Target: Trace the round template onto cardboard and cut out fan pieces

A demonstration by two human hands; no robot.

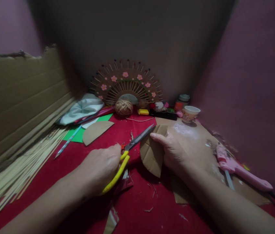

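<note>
My left hand is closed around the yellow handles of a pair of scissors. Their blades point up and right, with the tips by the upper part of a cardboard piece. That piece has a curved edge and creases across it; my right hand pinches it from the right, thumb on top. Whether the blades touch the cardboard I cannot tell. Another cardboard half circle lies to the left, partly on a green sheet.
Thin sticks line the left side near a pencil. At the back stand a decorated fan, a twine ball and a paper cup. A pink glue gun lies right. Scraps litter the red cloth.
</note>
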